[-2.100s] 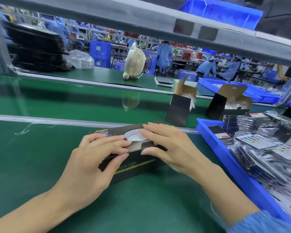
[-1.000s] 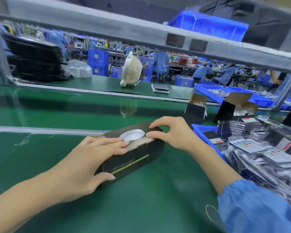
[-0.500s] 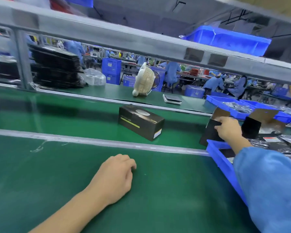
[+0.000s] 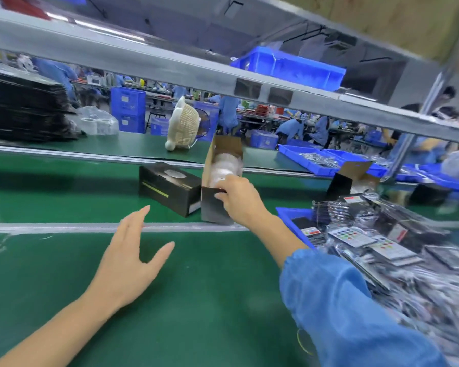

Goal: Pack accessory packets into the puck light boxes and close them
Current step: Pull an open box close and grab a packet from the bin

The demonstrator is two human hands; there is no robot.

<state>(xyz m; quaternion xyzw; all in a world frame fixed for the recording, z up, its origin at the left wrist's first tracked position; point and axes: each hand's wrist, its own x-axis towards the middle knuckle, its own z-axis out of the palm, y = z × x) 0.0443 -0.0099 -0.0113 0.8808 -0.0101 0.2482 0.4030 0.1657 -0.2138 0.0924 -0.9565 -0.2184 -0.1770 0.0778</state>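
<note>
**Operator A:** While the green work surface [image 4: 210, 313] is viewed from the head camera, where is the open box located?

**Operator B:** An open puck light box [image 4: 217, 186] is seen standing upright at the near edge of the conveyor belt [image 4: 64, 197], just beyond the metal rail [image 4: 64, 227]. Its top flaps are raised, and a white item wrapped in clear film [image 4: 227, 165] is visible inside (the item is blurred, so nothing finer can be stated). The box is gripped by the right hand [image 4: 239, 200], with the fingers closed on its front wall near the opening.

**Operator A:** And the left hand?

**Operator B:** The left hand [image 4: 133, 260] is held above the work surface, fingers spread and thumb apart; nothing is held in it. It is positioned near the rail, apart from both boxes.

**Operator A:** Is a closed box present?

**Operator B:** A closed puck light box [image 4: 170, 188] is seen lying on its side on the belt, just beside the open box on the left. Whether the two are touching cannot be determined.

**Operator A:** Where are the accessory packets?

**Operator B:** The accessory packets [image 4: 382, 247] are heaped in a blue bin [image 4: 289, 215] at the right, with colour-button remotes showing through the clear bags. A second open box [image 4: 347, 178] stands on the belt behind that bin. A blue sleeve [image 4: 342, 300] covers the right forearm.
</note>
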